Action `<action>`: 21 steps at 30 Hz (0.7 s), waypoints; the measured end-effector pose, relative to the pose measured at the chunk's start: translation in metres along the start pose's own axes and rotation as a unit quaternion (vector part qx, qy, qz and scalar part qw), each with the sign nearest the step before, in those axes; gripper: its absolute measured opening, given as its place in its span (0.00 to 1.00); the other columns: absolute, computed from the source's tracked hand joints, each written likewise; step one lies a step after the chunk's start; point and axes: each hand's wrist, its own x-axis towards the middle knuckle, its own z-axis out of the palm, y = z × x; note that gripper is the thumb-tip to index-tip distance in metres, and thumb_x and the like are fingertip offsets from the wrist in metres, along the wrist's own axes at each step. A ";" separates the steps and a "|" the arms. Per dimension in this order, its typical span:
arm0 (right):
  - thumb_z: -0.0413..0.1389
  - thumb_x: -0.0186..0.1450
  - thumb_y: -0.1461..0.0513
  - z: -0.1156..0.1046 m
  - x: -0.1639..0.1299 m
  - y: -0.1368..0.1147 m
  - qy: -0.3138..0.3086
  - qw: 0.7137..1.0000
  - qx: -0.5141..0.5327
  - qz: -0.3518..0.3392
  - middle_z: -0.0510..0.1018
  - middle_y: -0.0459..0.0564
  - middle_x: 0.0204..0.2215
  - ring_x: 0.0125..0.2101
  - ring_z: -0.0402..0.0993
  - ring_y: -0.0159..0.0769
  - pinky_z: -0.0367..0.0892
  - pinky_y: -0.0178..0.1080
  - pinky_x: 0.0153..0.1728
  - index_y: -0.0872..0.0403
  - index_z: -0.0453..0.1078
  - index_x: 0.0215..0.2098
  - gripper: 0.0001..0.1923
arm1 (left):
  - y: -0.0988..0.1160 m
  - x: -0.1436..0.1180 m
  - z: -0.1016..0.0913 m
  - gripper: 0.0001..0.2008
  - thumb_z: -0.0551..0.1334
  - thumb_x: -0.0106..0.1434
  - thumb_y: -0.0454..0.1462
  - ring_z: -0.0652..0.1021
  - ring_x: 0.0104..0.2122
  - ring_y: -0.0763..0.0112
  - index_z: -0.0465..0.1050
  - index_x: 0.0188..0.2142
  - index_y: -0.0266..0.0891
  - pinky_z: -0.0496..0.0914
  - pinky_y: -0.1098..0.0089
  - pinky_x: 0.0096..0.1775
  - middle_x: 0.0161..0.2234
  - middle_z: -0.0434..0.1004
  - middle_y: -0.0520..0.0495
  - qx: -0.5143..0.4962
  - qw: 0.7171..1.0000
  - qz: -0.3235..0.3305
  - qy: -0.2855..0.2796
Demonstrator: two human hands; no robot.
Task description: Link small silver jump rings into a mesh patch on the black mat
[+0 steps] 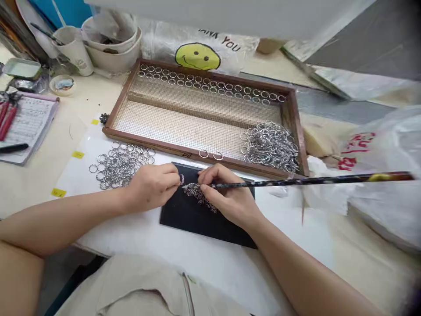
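Note:
My left hand (153, 186) is closed, its fingertips pinching a small ring (182, 178) that glints purplish and is partly hidden. My right hand (226, 191) grips a long thin paintbrush-like stick (296, 181) with a dark, paint-speckled handle. Its pale pointed tip comes close to the small ring. Beneath both hands lies a black mat (184, 219). A pile of small dark, shiny chain-like pieces (205, 202) sits on it, partly covered by my right hand. Left of the mat, a heap of silver rings (123, 164) rests on white paper.
Behind the mat stands a wooden-framed mesh tray (158, 136), with rows of rings (197, 81) along its back and a heap of rings (271, 147) at right. Two rings lie on its front edge. Red-handled pliers (8, 116) and plastic bags (388, 153) flank the workspace.

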 end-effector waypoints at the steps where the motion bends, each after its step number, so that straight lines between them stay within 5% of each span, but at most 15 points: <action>1: 0.52 0.58 0.69 0.000 0.000 0.000 0.000 1.000 0.001 -0.001 0.67 0.43 0.25 0.29 0.66 0.33 0.60 0.38 0.29 0.51 0.60 0.26 0.08 | 0.000 0.000 -0.001 0.08 0.57 0.61 0.29 0.76 0.25 0.76 0.69 0.26 0.36 0.67 0.77 0.24 0.27 0.75 0.52 0.001 1.000 -0.001 0.000; 15: 0.53 0.57 0.69 -0.002 0.000 -0.003 0.017 0.999 0.034 0.001 0.68 0.43 0.24 0.27 0.65 0.32 0.61 0.38 0.28 0.51 0.60 0.25 0.08 | 0.001 0.000 -0.002 0.09 0.56 0.62 0.30 0.76 0.26 0.77 0.69 0.26 0.36 0.67 0.77 0.24 0.27 0.75 0.52 0.013 1.000 0.001 0.000; 21: 0.54 0.58 0.68 -0.002 0.001 0.001 0.044 0.994 0.098 0.014 0.68 0.43 0.24 0.30 0.67 0.34 0.65 0.42 0.38 0.51 0.62 0.25 0.07 | 0.001 0.000 -0.002 0.08 0.57 0.61 0.29 0.76 0.25 0.77 0.69 0.25 0.36 0.67 0.77 0.24 0.27 0.75 0.52 0.006 1.000 -0.003 0.001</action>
